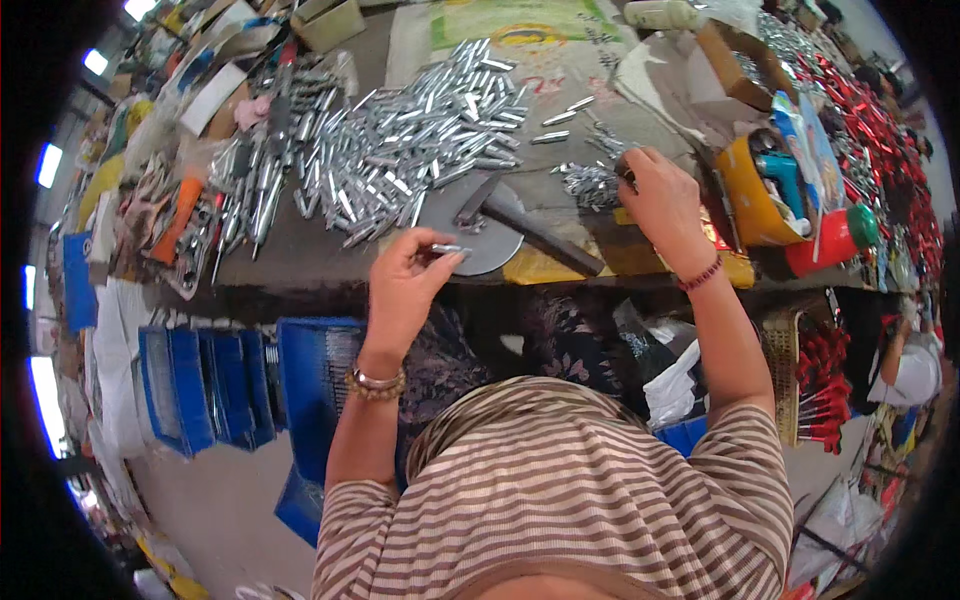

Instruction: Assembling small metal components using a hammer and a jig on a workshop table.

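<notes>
My left hand (402,285) pinches a short silver metal pin (452,249) between thumb and fingertips, just above the near left edge of a round grey plate (487,257). A hammer (540,236) with a dark handle lies across that plate. Farther right, my right hand (662,200) has its fingers bent together at a small heap of shiny metal pieces (590,185); what they grip, if anything, is hidden. A large pile of silver metal tubes (400,140) spreads beyond my left hand, and a few single tubes (550,137) lie apart from it.
Long metal tools (265,190) and an orange-handled tool (180,222) crowd the left. At right stand a yellow container (750,190) with a teal tool, a red bottle (825,245) with a green cap and a cardboard box (735,65). Blue crates (315,400) sit below the table edge.
</notes>
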